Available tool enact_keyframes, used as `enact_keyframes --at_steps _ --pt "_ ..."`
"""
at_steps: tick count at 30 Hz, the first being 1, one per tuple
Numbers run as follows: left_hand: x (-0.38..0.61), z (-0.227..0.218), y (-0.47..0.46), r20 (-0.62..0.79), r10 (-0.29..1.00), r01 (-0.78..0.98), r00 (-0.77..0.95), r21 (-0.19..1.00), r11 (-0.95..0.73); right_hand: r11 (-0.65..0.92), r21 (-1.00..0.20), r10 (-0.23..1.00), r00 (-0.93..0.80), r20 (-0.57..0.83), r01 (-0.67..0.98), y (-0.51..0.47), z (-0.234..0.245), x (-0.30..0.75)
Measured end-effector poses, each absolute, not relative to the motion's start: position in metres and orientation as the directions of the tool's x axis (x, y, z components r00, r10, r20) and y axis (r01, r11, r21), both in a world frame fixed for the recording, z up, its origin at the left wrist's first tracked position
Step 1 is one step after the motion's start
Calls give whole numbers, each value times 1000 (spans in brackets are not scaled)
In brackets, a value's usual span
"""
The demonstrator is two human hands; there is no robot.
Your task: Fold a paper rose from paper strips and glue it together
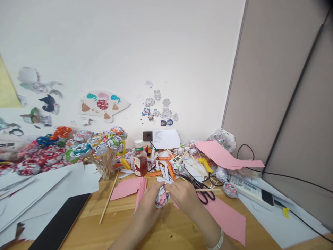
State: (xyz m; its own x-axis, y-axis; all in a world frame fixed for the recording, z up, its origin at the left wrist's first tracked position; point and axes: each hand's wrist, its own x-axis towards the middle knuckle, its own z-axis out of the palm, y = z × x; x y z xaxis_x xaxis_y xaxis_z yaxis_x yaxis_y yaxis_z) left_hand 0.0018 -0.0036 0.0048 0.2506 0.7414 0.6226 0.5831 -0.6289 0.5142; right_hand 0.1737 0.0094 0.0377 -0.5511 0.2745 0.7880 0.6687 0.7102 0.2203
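A paper flower (162, 198) with pink and white petals sits between my two hands above the wooden table. My left hand (151, 200) is closed around its left side. My right hand (184, 196) is closed at its upper right edge, fingertips pinching the paper. From beside the right hand a thin wooden stick (212, 190) sticks out to the right; the hand hides whether it joins the flower. Black-handled scissors (203, 194) lie just right of that hand, partly over a pink paper sheet (230, 218). Pink paper strips (127, 188) lie left of my left hand.
Finished paper flowers on sticks (104, 149) crowd the back left. A jar (139, 161) stands amid paper scraps. White sheets and a black flat tablet-like object (62, 218) cover the left. A loose stick (108, 198), a power strip (251, 192) and a phone (267, 197) lie around.
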Motion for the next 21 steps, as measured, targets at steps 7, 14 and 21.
enact_keyframes --at_steps 7,14,21 --pt "5 14 -5 533 826 418 182 719 -555 768 -48 383 -398 833 639 7 42 177" --pt "8 11 0 476 878 159 46 865 -477 645 -432 691 -241 681 631 3 47 178" --pt "4 25 -2 367 924 -61 108 930 -363 624 -494 734 -238 636 606 3 46 170"
